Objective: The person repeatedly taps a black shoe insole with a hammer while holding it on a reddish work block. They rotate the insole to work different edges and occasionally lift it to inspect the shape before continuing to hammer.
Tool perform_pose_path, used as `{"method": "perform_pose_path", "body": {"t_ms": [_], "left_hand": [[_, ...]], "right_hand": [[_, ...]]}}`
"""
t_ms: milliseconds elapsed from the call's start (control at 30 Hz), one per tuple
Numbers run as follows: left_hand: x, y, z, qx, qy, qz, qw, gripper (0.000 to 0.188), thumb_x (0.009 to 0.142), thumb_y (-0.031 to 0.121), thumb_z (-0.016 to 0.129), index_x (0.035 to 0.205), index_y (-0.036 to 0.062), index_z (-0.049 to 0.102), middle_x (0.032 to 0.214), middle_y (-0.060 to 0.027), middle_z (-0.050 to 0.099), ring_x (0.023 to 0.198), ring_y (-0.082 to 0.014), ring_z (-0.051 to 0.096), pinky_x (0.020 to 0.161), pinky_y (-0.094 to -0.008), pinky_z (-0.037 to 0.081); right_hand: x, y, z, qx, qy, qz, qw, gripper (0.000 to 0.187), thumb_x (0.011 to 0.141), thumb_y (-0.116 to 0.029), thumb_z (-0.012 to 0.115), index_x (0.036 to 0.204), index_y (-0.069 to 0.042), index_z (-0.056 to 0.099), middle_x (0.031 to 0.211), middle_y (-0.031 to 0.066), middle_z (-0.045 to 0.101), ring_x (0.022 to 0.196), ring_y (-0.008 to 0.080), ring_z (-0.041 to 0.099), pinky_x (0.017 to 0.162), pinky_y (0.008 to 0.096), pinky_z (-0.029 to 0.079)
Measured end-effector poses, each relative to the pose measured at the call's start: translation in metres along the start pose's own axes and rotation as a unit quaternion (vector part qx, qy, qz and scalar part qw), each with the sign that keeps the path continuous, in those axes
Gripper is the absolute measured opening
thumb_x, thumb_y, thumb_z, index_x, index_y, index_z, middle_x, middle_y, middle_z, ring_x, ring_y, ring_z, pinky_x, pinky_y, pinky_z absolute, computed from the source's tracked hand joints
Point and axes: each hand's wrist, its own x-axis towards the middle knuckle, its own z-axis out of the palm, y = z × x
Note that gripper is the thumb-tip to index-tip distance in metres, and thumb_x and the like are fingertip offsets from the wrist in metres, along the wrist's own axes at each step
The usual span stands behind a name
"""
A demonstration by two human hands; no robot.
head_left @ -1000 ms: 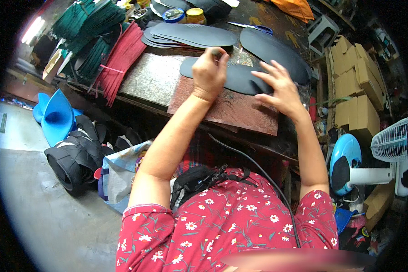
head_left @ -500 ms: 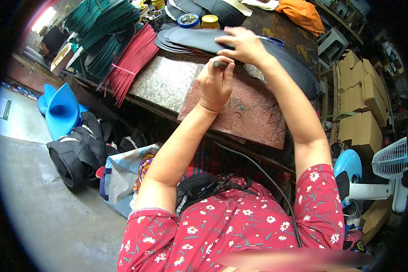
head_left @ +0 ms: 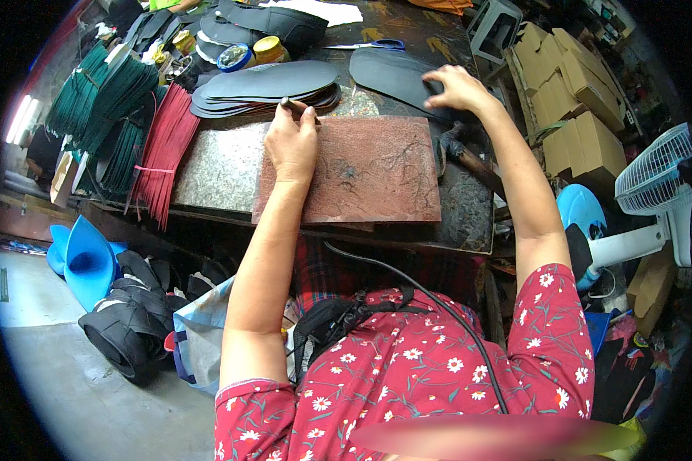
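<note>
My left hand point(head_left: 291, 150) is closed around a short dark rod-shaped tool point(head_left: 286, 102), its end showing above the fist. That hand is over the left side of a reddish-brown board point(head_left: 377, 169) with dark worn marks. My right hand point(head_left: 460, 88) is at the right end of a black sole-shaped piece point(head_left: 388, 75), thumb and fingers apart. Whether the fingers touch the piece is hard to see. Beyond my left hand lies a stack of dark grey sole-shaped pieces point(head_left: 269, 81). A hammer point(head_left: 463, 150) lies right of the board, under my right forearm.
Blue-handled scissors point(head_left: 384, 44) and two small round tubs, one blue-rimmed point(head_left: 235, 58) and one yellow point(head_left: 269, 50), are farther back. Bundles of red strips point(head_left: 164, 146) and green strips point(head_left: 92, 100) stand left. Cardboard boxes point(head_left: 584, 146) and a white fan point(head_left: 653, 169) are right.
My right hand has left the stack of sole pieces and moved right to the black piece. My left hand keeps hold of the rod-shaped tool. The view has shifted, uncovering more board.
</note>
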Motion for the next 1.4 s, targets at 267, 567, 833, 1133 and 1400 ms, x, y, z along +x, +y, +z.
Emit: {"method": "perform_pose_path", "body": {"t_ms": [267,567,833,1133,1400], "left_hand": [[-0.008,-0.013,-0.007,-0.234,-0.041,-0.126,0.963,0.012,0.087,0.013,0.068,0.09,0.0024,0.064,0.078,-0.0094,0.07,0.071,-0.0188,0.067,0.068,-0.0319,0.052],[0.005,-0.008,-0.037,-0.356,0.261,-0.098,0.892,0.007,0.096,0.005,0.057,0.099,0.0022,0.051,0.092,-0.0099,0.067,0.085,-0.0154,0.062,0.082,-0.0278,0.048],[-0.031,-0.008,-0.066,-0.369,0.115,-0.184,0.904,0.01,0.094,0.008,0.06,0.102,0.0025,0.058,0.093,-0.0065,0.067,0.086,-0.0131,0.061,0.082,-0.0271,0.046],[-0.016,-0.025,-0.062,-0.32,0.06,-0.157,0.932,0.006,0.095,0.006,0.058,0.099,0.0006,0.059,0.093,-0.0094,0.069,0.084,-0.0154,0.064,0.081,-0.0292,0.05],[-0.02,-0.018,-0.062,-0.271,0.059,-0.116,0.954,0.007,0.095,0.006,0.059,0.091,0.0018,0.063,0.09,-0.0051,0.069,0.082,-0.0123,0.063,0.08,-0.0264,0.049]], "right_hand": [[-0.009,0.038,0.032,0.008,0.117,-0.071,0.991,0.073,0.069,-0.044,0.08,0.136,-0.029,0.054,0.135,0.0104,0.054,0.126,0.0308,0.05,0.103,0.0424,0.043],[-0.072,-0.071,0.009,0.249,0.266,-0.271,0.891,0.044,0.075,-0.046,0.073,0.111,-0.021,0.071,0.121,0.0127,0.062,0.112,0.0297,0.059,0.098,0.0398,0.046],[-0.08,-0.09,0.035,0.184,0.131,-0.267,0.937,0.057,0.074,-0.05,0.072,0.125,-0.027,0.064,0.138,0.0159,0.051,0.129,0.0372,0.046,0.109,0.0484,0.035],[-0.121,-0.11,0.047,0.099,0.15,-0.212,0.961,0.052,0.083,-0.049,0.066,0.131,-0.032,0.061,0.149,0.0168,0.041,0.138,0.0399,0.036,0.115,0.0559,0.02],[-0.102,-0.131,0.042,0.109,0.159,-0.287,0.938,0.045,0.086,-0.047,0.064,0.128,-0.03,0.064,0.145,0.0153,0.047,0.133,0.0367,0.043,0.113,0.0499,0.029]]}}
